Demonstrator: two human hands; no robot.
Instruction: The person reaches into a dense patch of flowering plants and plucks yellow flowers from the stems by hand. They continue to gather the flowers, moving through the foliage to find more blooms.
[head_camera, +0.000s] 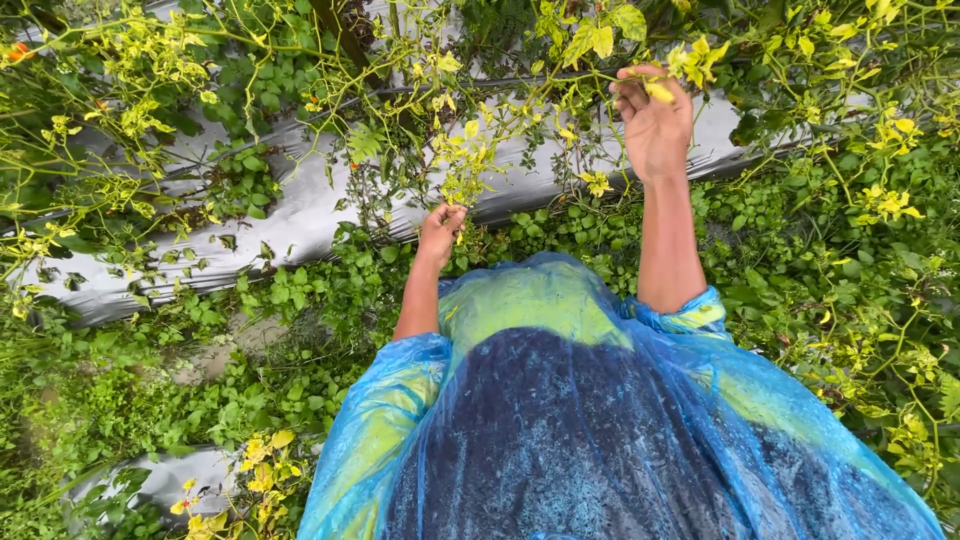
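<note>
A yellowed leafy stem (470, 160) stretches across the silver mulch sheet (300, 215), above its lower edge. The left hand (440, 228) is curled closed around the stem's lower leaves. The right hand (655, 120) is raised, fingers bent around a yellow sprig (690, 60) by the sheet's far edge. A blue rain poncho (600, 430) covers the person; green weeds (300, 290) border the sheet.

Head view, straight down, close.

Both hands (441, 226) (655, 122) raised — fingers curled
</note>
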